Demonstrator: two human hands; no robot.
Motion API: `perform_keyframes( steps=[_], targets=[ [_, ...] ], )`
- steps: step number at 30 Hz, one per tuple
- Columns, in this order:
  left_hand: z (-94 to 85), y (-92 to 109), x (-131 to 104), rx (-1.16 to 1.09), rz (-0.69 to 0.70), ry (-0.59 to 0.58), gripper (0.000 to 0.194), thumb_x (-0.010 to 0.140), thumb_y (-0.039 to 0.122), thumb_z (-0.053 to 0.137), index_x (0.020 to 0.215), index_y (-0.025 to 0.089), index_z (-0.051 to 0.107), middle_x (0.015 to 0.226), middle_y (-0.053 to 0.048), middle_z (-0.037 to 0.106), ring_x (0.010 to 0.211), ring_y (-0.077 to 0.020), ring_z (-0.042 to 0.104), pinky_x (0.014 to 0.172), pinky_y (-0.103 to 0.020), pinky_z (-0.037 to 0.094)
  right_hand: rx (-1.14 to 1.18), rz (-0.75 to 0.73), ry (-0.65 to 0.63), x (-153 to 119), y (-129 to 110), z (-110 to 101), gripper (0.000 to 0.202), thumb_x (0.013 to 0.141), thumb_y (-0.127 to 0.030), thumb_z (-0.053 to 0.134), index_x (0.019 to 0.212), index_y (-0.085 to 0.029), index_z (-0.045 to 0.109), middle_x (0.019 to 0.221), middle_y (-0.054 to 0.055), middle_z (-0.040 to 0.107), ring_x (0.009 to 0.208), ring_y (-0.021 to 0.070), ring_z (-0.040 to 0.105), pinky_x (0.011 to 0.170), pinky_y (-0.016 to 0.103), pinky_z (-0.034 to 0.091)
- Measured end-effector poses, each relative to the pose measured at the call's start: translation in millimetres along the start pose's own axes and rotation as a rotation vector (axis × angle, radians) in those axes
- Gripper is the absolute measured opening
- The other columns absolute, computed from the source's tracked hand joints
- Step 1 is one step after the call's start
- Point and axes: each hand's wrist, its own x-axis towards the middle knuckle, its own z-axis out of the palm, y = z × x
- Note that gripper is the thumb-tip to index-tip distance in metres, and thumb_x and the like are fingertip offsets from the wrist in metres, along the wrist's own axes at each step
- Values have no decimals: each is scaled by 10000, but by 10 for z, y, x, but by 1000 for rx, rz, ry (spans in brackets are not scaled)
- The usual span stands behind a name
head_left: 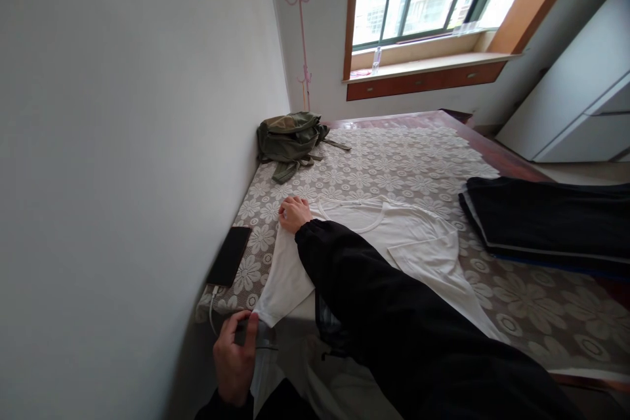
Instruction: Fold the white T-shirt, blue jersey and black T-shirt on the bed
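Note:
A white T-shirt [423, 236] lies spread on a table with a floral lace cloth, its neckline toward the window. My right hand [294, 213] reaches across it and grips the shirt at the left shoulder, fingers curled. At the table's near left edge my left hand [236, 354] pinches the hem of the left sleeve between thumb and fingers. The right forearm, in a black sleeve, covers the middle of the shirt.
A black phone [230, 256] with a white cable [211, 312] lies by the wall. A green backpack [290, 138] is at the far left corner. Folded dark clothes [551, 216] are stacked at the right. A pink coat stand [302, 33] stands behind the table.

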Motion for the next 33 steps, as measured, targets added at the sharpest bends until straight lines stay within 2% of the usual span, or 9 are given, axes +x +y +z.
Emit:
perform_keyframes(
  steps=[6, 12, 18, 20, 24, 28, 33],
  targets=[
    [-71, 205, 29, -87, -237, -153, 459, 873, 644, 603, 837, 212, 751, 819, -45, 778, 738, -232, 718, 716, -299, 568, 46, -48, 0, 24, 45, 36, 95, 934, -224, 571, 905, -213, 660, 1092, 76, 690, 1142, 257, 523, 1047, 431, 292],
    [-64, 250, 51, -131, -308, -117, 517, 870, 685, 564, 827, 199, 735, 783, -53, 762, 753, -243, 710, 727, -299, 560, 93, -119, -29, 63, 59, 62, 143, 1026, -213, 463, 1055, -221, 604, 976, 49, 726, 975, 213, 601, 979, 371, 330],
    [-58, 276, 121, -157, -371, -259, 549, 824, 722, 609, 819, 192, 753, 753, -61, 760, 725, -249, 709, 690, -298, 556, 93, -164, -48, 28, 25, 55, 148, 987, -225, 497, 1065, -209, 622, 1019, 84, 735, 1023, 256, 579, 1002, 415, 314],
    [-56, 289, 130, -155, -378, -281, 534, 800, 716, 645, 797, 193, 750, 760, -65, 765, 731, -251, 711, 695, -298, 556, 93, -188, -61, 8, 14, 42, 169, 919, -193, 550, 1062, -209, 637, 1045, 84, 735, 1042, 262, 571, 1017, 422, 306],
    [-74, 288, 127, -152, -348, -295, 523, 812, 706, 640, 800, 193, 746, 756, -59, 764, 716, -240, 709, 679, -290, 554, 96, -222, -81, -13, 18, 22, 345, 780, -81, 571, 1087, -215, 653, 1044, 63, 730, 1034, 254, 573, 1020, 413, 311],
    [-112, 266, 166, -107, -310, -222, 498, 844, 686, 610, 852, 208, 750, 813, -50, 785, 739, -233, 727, 679, -282, 557, 99, -220, -67, -13, 35, 28, 429, 791, -44, 514, 1165, -215, 634, 1096, 65, 726, 1050, 248, 574, 1023, 409, 322],
    [-131, 265, 247, 24, -273, -180, 471, 858, 687, 591, 846, 243, 746, 763, -30, 778, 666, -221, 715, 654, -288, 550, 78, -195, -51, -9, 45, 51, 409, 827, -55, 498, 1180, -217, 626, 1085, 68, 726, 1061, 256, 571, 1047, 430, 321]
  ],
)
